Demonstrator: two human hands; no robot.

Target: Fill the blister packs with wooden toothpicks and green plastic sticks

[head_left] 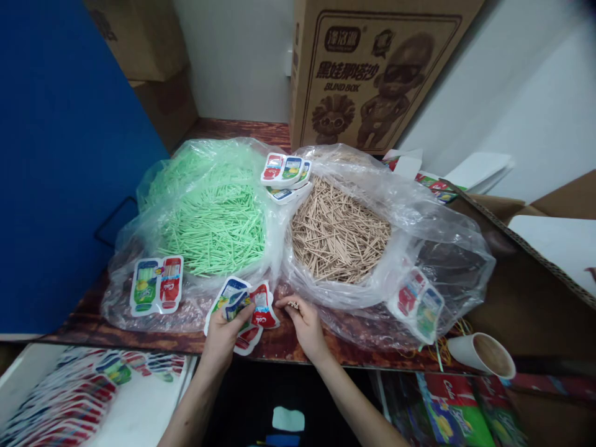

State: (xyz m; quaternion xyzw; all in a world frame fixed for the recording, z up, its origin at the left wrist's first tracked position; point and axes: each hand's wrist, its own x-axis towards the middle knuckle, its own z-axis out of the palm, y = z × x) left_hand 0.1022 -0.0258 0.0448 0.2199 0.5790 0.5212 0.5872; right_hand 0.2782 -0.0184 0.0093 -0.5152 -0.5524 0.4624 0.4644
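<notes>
My left hand [224,330] is closed on a double-pocket packet [264,305] with one red Cola side and one blue-green side. Under it, at the table edge, lies another packet [249,339], partly hidden. My right hand [306,328] pinches a small bunch of brown sticks [293,305], their ends showing between thumb and fingers, a little right of the packet. Behind the left hand, a transparent bag holds a heap of thin green sticks [218,230]. Beyond the right hand, a second bag holds thin brown sticks [339,233].
A filled packet [157,285] rests on the left bag, a packet stack [285,177] between the bags, another packet [416,304] at right. A white tray [153,410] holds rows of packets below left. A paper cup [482,355] lies tipped at right. A cardboard box [372,81] stands behind.
</notes>
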